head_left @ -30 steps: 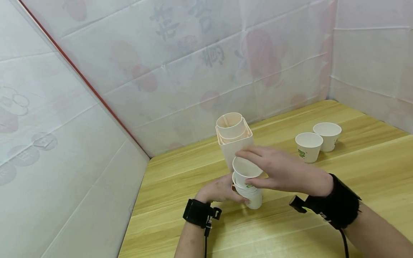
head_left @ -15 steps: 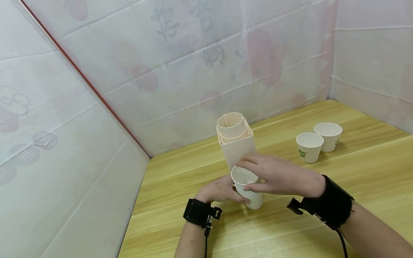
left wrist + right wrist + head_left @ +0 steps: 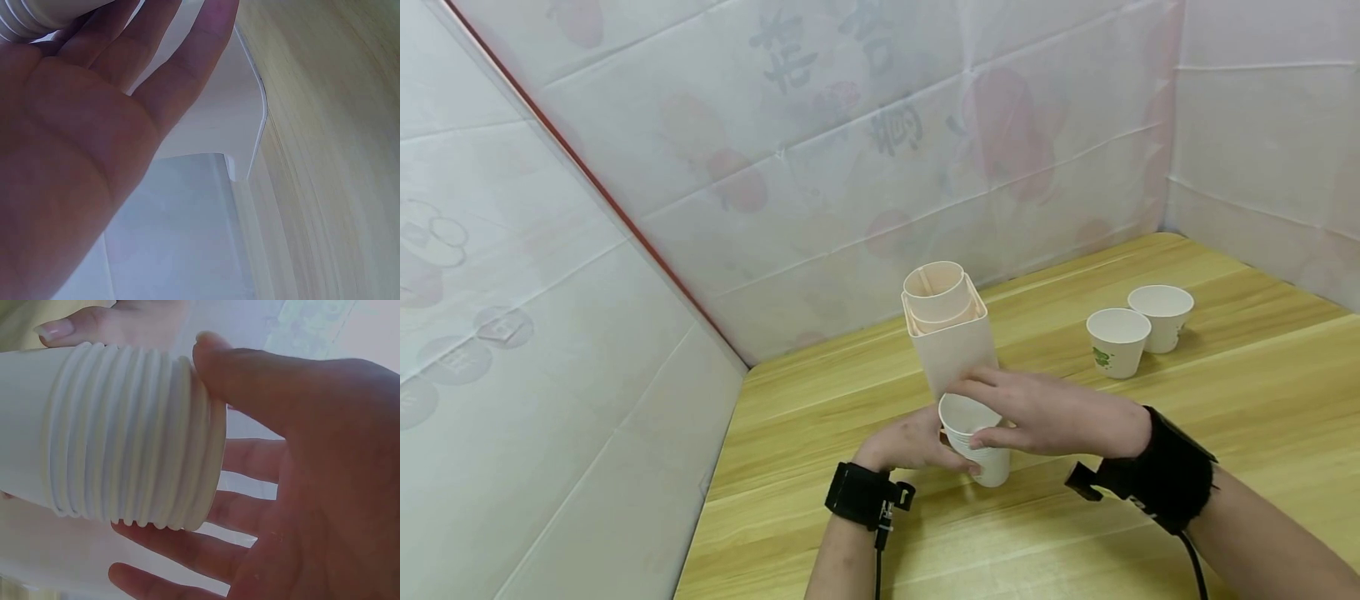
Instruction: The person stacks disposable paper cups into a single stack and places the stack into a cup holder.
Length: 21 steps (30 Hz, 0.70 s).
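A stack of nested white paper cups (image 3: 992, 468) stands slightly tilted on the table, its open mouth facing up. My left hand (image 3: 910, 442) holds the stack's side, thumb toward the front. Around the upper rim my right hand (image 3: 1047, 412) grips with thumb on the near side and fingers on the far side. In the right wrist view the closely packed rims of the stack (image 3: 125, 437) lie between right thumb and fingers, the left thumb (image 3: 59, 328) resting beyond. Just behind stands a tall off-white cup holder (image 3: 951, 354) with a round tube inside.
Two single paper cups stand side by side at the right: one nearer with a green print (image 3: 1117, 343), the other cup (image 3: 1163, 317) behind it. The wooden table (image 3: 790, 467) meets a plastic-covered wall (image 3: 835, 250) at the back and left.
My right hand has moved down with the top cup, which stood raised above the stack a second ago and now sits nested in it. The left hand stays in place.
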Each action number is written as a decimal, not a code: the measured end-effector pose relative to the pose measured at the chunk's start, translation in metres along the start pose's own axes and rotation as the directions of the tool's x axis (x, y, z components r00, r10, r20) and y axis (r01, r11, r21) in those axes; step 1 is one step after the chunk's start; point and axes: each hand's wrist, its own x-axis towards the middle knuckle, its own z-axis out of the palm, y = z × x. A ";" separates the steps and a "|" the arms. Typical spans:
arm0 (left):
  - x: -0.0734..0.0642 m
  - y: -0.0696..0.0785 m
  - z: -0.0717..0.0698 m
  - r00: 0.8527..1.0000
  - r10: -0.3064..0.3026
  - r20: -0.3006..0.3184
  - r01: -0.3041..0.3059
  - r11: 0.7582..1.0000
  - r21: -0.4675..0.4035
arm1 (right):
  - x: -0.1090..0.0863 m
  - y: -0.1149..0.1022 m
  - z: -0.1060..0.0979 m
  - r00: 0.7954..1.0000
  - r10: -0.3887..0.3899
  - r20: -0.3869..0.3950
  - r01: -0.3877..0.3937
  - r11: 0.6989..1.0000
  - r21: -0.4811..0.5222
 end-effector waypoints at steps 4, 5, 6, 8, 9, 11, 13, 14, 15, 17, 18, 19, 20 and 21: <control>0.000 0.000 -0.001 1.000 0.007 0.002 -0.007 1.000 -0.003 | -0.001 0.000 0.000 1.000 0.018 0.013 -0.019 1.000 0.016; 0.000 0.000 -0.001 1.000 0.007 0.001 -0.007 1.000 -0.004 | -0.001 0.000 -0.001 1.000 0.023 0.017 -0.023 1.000 0.020; 0.000 0.000 -0.001 1.000 0.007 0.001 -0.007 1.000 -0.006 | -0.001 0.001 -0.001 0.999 0.026 0.022 -0.027 0.999 0.024; 0.001 0.000 -0.001 1.000 0.008 0.001 -0.008 1.000 -0.006 | -0.001 0.001 -0.002 0.999 0.029 0.029 -0.030 0.999 0.033; 0.001 0.000 -0.001 1.000 0.010 0.000 -0.010 1.000 -0.003 | -0.001 0.001 -0.002 0.999 0.030 0.032 -0.032 0.999 0.039; 0.002 -0.001 -0.001 1.000 0.009 -0.002 -0.009 1.000 0.001 | -0.001 0.002 -0.004 0.998 0.037 0.041 -0.039 0.997 0.060; 0.002 -0.002 -0.001 1.000 0.005 -0.003 -0.005 1.000 0.003 | -0.003 0.004 -0.006 0.997 0.054 0.057 -0.059 0.993 0.098; 0.003 -0.002 -0.001 1.000 0.001 -0.004 -0.001 1.000 0.002 | -0.004 0.006 -0.008 0.995 0.067 0.067 -0.075 0.990 0.118; 0.003 -0.002 -0.001 1.000 -0.003 -0.005 0.003 1.000 0.003 | -0.005 0.007 -0.010 0.994 0.082 0.075 -0.092 0.986 0.138; 0.003 -0.003 -0.001 1.000 -0.009 -0.006 0.009 1.000 -0.002 | -0.008 0.011 -0.015 0.990 0.113 0.084 -0.126 0.977 0.170; 0.003 -0.003 -0.001 1.000 -0.010 -0.005 0.010 1.000 -0.002 | -0.009 0.013 -0.019 0.987 0.138 0.088 -0.152 0.973 0.175; 0.004 -0.003 -0.001 1.000 -0.010 -0.006 0.010 1.000 -0.003 | -0.011 0.015 -0.022 0.983 0.166 0.083 -0.178 0.970 0.166; 0.004 -0.003 -0.001 1.000 -0.008 -0.005 0.008 1.000 -0.002 | -0.013 0.017 -0.026 0.978 0.196 0.078 -0.206 0.966 0.156; 0.004 -0.004 -0.001 1.000 -0.005 -0.004 0.005 1.000 0.002 | -0.015 0.019 -0.030 0.971 0.228 0.067 -0.235 0.962 0.141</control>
